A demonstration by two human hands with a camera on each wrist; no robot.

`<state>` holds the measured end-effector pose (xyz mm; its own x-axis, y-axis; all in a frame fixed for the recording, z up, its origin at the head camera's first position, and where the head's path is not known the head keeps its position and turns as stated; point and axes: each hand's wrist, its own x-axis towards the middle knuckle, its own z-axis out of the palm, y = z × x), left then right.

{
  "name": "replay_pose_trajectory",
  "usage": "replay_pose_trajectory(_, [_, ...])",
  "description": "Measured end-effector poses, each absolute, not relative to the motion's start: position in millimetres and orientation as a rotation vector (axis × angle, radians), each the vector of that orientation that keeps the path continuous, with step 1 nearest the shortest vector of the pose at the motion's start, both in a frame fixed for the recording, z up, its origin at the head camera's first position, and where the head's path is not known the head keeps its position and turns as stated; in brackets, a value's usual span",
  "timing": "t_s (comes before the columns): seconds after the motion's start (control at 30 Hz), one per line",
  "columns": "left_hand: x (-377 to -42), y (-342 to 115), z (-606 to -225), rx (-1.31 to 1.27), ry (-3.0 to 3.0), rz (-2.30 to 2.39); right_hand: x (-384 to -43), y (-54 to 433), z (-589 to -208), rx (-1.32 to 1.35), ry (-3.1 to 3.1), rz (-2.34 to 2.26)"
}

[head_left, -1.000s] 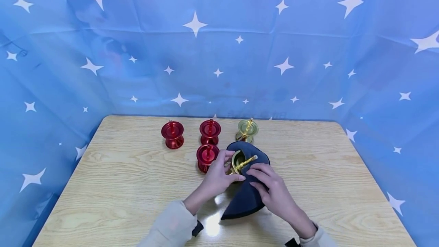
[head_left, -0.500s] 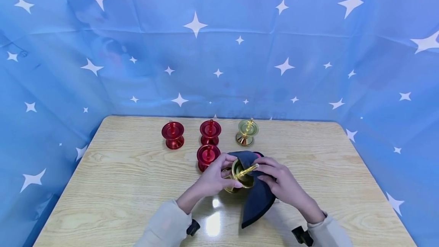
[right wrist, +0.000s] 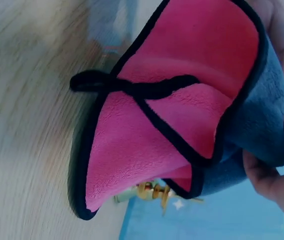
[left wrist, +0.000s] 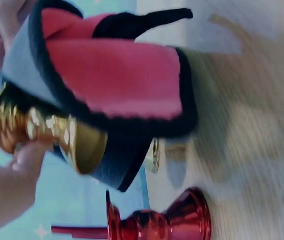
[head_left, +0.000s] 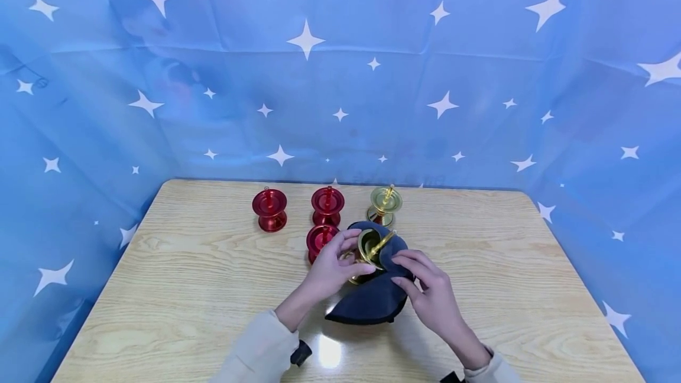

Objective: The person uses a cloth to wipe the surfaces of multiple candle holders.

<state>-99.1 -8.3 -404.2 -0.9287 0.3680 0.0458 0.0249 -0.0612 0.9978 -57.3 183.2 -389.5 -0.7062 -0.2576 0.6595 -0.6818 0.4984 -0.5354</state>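
Cloth (head_left: pixel 369 300) (pink-backed) in right hand (head_left: pixel 435 291), gold stand (head_left: pixel 375 250) in left hand (head_left: pixel 331 268)

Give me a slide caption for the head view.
Left hand grips a gold holder, right hand pinches a dark cloth; three red holders and a second gold holder stand on the table.

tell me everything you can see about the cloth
The cloth looks soft and fleecy, dark blue-grey on one face and pink on the other, edged in black, with a black loop on the pink side. It is bent in folds against the gold holder, and the right hand pinches part of it. Whether its lower edge touches the table is hard to tell.
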Motion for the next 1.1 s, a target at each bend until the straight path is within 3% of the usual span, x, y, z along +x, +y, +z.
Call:
replay_pose_trajectory(0.47, [-109,-18,-397,0.551,1.875,1.974,-64,205,-396,0.870,-2.318,1.339])
replay_pose_trajectory(0.8, [-94,3,-400,0.487,2.217,2.005,-55,181,-386,0.863,-2.368,0.886])
replay_pose_trajectory(1.1, [-93,0,-404,0.465,2.042,2.068,-56,188,-388,0.961,-2.310,0.888])
